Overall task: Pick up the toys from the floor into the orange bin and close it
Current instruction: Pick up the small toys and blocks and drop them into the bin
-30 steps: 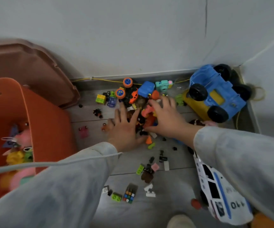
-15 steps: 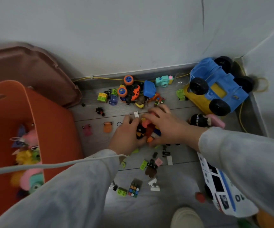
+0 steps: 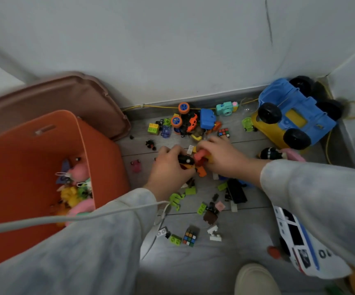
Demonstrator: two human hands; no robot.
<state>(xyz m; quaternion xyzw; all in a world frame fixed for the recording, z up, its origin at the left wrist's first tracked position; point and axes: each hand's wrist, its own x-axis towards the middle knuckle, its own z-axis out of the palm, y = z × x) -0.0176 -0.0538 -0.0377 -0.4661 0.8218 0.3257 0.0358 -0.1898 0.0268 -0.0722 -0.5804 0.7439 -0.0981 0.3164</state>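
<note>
At the floor's left edge, standing open-topped: orange bin [image 3: 108, 167], soft toys inside, brown lid [image 3: 70, 99] propped against the wall behind. Mid-floor, just short of the wall edge: left hand [image 3: 168, 169] and right hand [image 3: 223, 158], both curled round a clump of small toys [image 3: 200, 158] cupped between them. Bin directly left of that handful, left hand the nearer. Probably calls for a joint leftward carry over the bin's near rim.
</note>
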